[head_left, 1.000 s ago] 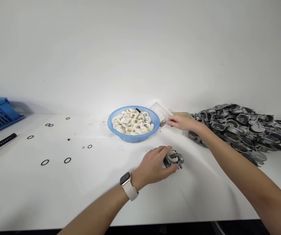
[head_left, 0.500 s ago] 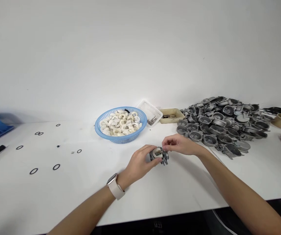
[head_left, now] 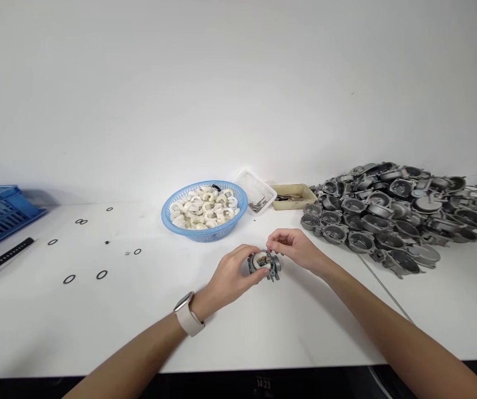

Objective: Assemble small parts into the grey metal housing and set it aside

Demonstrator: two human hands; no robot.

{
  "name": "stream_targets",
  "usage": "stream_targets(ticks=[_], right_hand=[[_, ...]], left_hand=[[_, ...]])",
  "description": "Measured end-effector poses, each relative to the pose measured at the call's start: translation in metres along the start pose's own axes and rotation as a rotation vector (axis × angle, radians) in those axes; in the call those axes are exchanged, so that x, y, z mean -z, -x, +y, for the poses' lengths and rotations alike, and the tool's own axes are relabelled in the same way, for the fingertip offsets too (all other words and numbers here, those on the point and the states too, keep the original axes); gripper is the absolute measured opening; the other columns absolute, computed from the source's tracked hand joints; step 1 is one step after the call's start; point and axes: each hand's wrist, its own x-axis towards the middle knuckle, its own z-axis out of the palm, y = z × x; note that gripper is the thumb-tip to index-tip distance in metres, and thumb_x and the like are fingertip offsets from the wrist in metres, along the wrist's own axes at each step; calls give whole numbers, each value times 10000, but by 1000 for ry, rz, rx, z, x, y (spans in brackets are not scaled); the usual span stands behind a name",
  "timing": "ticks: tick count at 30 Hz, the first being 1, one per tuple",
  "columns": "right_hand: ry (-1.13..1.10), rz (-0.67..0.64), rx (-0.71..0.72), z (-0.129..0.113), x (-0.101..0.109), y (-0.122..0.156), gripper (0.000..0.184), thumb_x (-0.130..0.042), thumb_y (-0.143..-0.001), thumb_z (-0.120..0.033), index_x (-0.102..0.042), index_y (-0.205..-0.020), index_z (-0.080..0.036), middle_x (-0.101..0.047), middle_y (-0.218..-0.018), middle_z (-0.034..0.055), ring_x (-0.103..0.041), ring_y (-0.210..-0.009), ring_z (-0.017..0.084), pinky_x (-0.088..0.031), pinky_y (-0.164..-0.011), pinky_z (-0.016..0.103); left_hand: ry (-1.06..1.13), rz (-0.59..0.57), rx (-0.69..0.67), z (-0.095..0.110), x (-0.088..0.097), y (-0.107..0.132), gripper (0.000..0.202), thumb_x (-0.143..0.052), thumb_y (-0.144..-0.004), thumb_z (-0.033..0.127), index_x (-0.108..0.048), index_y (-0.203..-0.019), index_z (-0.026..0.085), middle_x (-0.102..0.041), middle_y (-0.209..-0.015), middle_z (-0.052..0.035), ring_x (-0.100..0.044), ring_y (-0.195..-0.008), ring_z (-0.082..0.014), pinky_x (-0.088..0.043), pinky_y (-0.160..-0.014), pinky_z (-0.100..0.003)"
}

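Note:
My left hand (head_left: 235, 274) is wrapped round a grey metal carburetor (head_left: 275, 267), thumb in front and fingers behind. A white float (head_left: 258, 258) with brassy parts at its middle sits in the carburetor's open side, which faces up. Just above the carburetor's right part, my right hand (head_left: 294, 247) has thumb and forefinger pinched together. Whatever lies between those fingertips is too small to make out. Behind my hands stands a blue round basket (head_left: 165, 218) heaped with white floats (head_left: 205, 208).
A white tray (head_left: 244, 180) holds thin metal pins; a cream tray (head_left: 292, 206) stands beside it. Grey carburetor parts (head_left: 379, 213) are piled on the right. Black rings (head_left: 102, 274), a black strap (head_left: 11, 254) and a blue crate (head_left: 1, 210) lie left.
My right hand has shifted slightly left, staying pinched over the carburetor. My left hand keeps its hold. The view has turned a little, and the other person's hands at far right are out of sight.

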Motion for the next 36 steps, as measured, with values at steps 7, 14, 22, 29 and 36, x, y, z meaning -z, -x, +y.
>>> stream_targets(ticks=[7,14,22,29,36], right_hand=[[-24,26,13,3,-10,0,276,-729,-845,-429,-705,-841,-154,-648,-768,25,-552,-711,151,-414,-663,282],[16,52,-7,-2,-4,1,266,-714,-852,-422,-690,-829,-158,-661,-782,23,-566,-713,148,-423,-675,282],[-36,11,-33,-6,-5,4,273,-732,-835,-423,-691,-821,-153,-670,-775,30,-586,-730,157,-435,-694,283],[-63,6,-67,-7,-5,5,270,-746,-822,-416,-694,-824,-151,-678,-767,26,-588,-724,150,-433,-692,274],[258,98,49,1,-4,2,214,-697,-859,-398,-719,-802,-193,-659,-836,22,-525,-698,146,-402,-644,288]], left_hand=[[-8,1,-18,3,0,-3,288,-700,-891,366,-633,-1154,268,-677,-1093,-1,-623,-986,-181,-482,-870,-306],[-20,19,-6,4,-2,-1,278,-700,-886,356,-631,-1139,263,-677,-1067,1,-622,-959,-179,-483,-854,-306],[-29,12,-8,2,-2,0,297,-690,-896,373,-623,-1168,272,-678,-1088,0,-625,-971,-180,-486,-858,-307],[-38,18,-14,3,-3,1,309,-674,-904,386,-621,-1186,270,-680,-1107,-16,-628,-988,-196,-492,-869,-322],[-41,13,-4,3,-2,1,318,-663,-911,396,-615,-1200,272,-679,-1112,-24,-625,-992,-204,-494,-869,-338]])
